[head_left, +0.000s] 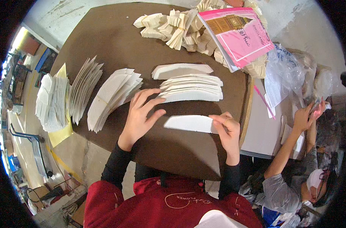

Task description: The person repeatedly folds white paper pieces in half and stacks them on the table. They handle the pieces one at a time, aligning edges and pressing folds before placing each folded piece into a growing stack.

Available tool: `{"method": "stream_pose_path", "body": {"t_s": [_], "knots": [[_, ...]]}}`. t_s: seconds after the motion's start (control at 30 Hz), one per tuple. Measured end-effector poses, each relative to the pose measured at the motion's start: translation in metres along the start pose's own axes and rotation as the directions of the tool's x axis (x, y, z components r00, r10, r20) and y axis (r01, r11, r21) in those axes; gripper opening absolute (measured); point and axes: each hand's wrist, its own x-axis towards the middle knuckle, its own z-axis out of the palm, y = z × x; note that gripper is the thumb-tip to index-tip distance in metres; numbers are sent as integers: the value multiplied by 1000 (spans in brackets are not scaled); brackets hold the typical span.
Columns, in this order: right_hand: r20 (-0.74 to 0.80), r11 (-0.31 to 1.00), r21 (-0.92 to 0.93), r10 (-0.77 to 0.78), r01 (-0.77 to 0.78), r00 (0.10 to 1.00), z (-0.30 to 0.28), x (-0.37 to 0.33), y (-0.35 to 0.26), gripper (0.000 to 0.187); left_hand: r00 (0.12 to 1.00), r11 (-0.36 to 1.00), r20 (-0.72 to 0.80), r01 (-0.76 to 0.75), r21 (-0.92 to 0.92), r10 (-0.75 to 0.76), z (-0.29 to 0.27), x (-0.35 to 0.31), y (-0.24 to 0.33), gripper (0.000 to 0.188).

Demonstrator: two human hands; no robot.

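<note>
Nearest the camera, at the lower edge: a rounded white shape (220, 220), too cut off to identify, over the wearer's red top (161, 203). Beyond it, the brown tabletop (173, 152). White curved piece (190, 123) lies just in front of the fanned stack (193, 86), its right end pinched between thumb and fingers of the right hand (229, 133). Left hand (140, 114) holds nothing: thumb and fingers apart, fingertips at the fanned stack's left edge, touching or barely clear, cannot tell which. Piece looks thin; gripped at one end only, it could bend or swing out of line if the pinch twists. The stack's layers overlap loosely, so a stray push from the left fingertips might skew them or carry several along together. A separate curved bundle (182, 70) sits just behind and could be nudged too. To the left, three more bundles; the outermost bundle (52, 102) lies on a yellow sheet (62, 137) that sticks out past the table edge, so a wide sweep of the left forearm might tip it off. Far right, a pink booklet (237, 38) rests tilted on heaped cream bundles (176, 28); a knock to the heap could set it sliding.
</note>
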Motion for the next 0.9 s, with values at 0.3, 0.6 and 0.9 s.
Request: {"method": "stream_pose_path", "body": {"t_s": [0.3, 0.6, 0.9], "knots": [[-225, 988, -36, 141, -153, 964, 7, 20, 2, 29, 967, 971, -167, 166, -171, -194, 14, 4, 1, 23], [-158, 969, -201, 109, -140, 981, 17, 35, -2, 22, 971, 979, -140, 184, -85, -195, 12, 2, -1, 25], [56, 999, 14, -30, 29, 998, 21, 20, -6, 14, 967, 956, -114, 200, -217, -228, 9, 6, 3, 49]]}}
